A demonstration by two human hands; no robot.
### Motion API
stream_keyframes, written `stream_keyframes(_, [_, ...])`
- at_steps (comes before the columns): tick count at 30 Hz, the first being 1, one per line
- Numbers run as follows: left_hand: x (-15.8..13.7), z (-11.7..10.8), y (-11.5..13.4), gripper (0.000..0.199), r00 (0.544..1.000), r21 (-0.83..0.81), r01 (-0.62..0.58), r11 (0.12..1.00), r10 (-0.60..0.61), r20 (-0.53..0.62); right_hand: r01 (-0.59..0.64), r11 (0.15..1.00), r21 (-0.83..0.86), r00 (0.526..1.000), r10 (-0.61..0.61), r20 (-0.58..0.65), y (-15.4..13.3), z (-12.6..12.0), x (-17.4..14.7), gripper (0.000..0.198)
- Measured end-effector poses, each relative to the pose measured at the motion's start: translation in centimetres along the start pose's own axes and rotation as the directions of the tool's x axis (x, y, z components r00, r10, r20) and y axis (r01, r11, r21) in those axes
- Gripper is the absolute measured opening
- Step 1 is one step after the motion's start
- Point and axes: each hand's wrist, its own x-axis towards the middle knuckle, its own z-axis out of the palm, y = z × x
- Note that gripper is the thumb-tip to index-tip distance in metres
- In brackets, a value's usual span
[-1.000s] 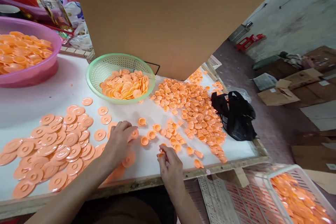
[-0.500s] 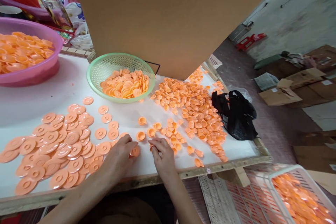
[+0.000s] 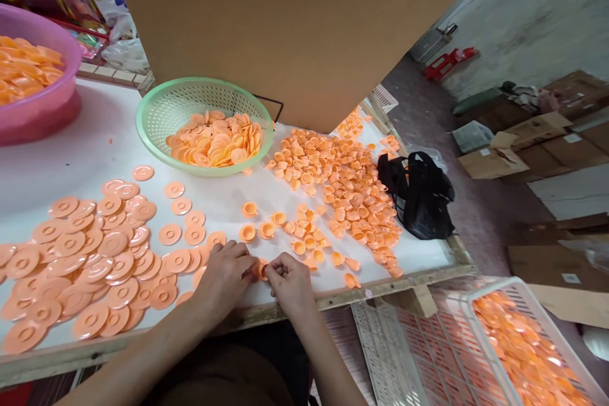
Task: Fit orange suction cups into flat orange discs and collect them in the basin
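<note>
Near the table's front edge, my left hand point(image 3: 228, 274) is closed on a small orange toy saucer, mostly hidden by the fingers. My right hand point(image 3: 292, 284) pinches a small orange toy cup point(image 3: 261, 268) that meets the saucer between my fingertips. Left of my hands spreads a loose pile of orange saucers point(image 3: 114, 244), flat discs with a ring in the middle. A few single cups point(image 3: 247, 233) stand just beyond my fingers. A big heap of cups point(image 3: 356, 193) covers the right part of the table.
A green colander point(image 3: 148, 133) with saucers stands at the back, before a tall cardboard box point(image 3: 295, 32). A pink basin point(image 3: 52, 117) with orange pieces is at far left. On the right lie a black bag point(image 3: 423, 196) and, lower, a white crate point(image 3: 485, 336) of orange pieces.
My right hand has brought the cup left to the saucer in my left hand, so the two pieces now meet. The whole view has shifted slightly.
</note>
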Motion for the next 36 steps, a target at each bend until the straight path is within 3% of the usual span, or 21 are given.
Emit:
stream_keyframes(5, [0.4,-0.6,0.8,0.018,0.998,-0.079,0.044,0.996,-0.04,0.053,0.083,0.993,-0.079,0.997,-0.083,0.001,-0.6,0.4,0.2,0.014])
stream_keyframes(13, [1.7,-1.9,2.5,0.021,0.925,-0.391,0.374,0.841,-0.309,0.22,0.121,0.988,-0.094,0.993,-0.119,0.026,-0.6,0.0,0.4,0.015])
stream_keyframes(18, [2.0,-1.2,2.4,0.017,0.912,-0.439,0.408,0.8,-0.338,0.233,0.077,0.994,-0.078,0.996,-0.074,0.04,-0.6,0.1,0.7,0.017])
stream_keyframes(22, [1.6,-0.8,2.1,0.016,0.887,-0.518,0.458,0.722,-0.34,0.312,0.059,0.997,-0.051,0.998,-0.058,0.029,0.0,0.8,0.5,0.016])
stream_keyframes(25, [1.4,-0.4,2.0,0.015,0.914,-0.486,0.403,0.775,-0.32,0.248,0.114,0.99,-0.082,0.993,-0.113,0.016,0.2,0.5,0.4,0.018])
stream_keyframes(28, [2.1,0.0,2.3,0.012,0.941,-0.415,0.339,0.845,-0.308,0.142,0.262,0.956,-0.13,0.963,-0.249,0.106,-0.3,-1.2,1.5,0.018])
stream_keyframes(30, [3.0,0.0,2.7,0.014,0.943,-0.411,0.329,0.85,-0.318,0.096,0.346,0.912,-0.222,0.937,-0.347,0.037,-1.1,-2.7,2.9,0.015])
stream_keyframes(33, [3.9,-1.0,2.5,0.018,0.961,-0.429,0.258,0.866,-0.275,0.022,0.322,0.811,-0.488,0.888,-0.437,-0.14,-2.0,-4.2,5.2,0.02])
stream_keyframes(36, [3.2,-3.2,0.4,0.019,0.972,-0.314,0.163,0.935,-0.206,-0.111,0.287,0.701,-0.653,0.892,-0.444,-0.084,-2.0,-4.5,6.4,0.02])
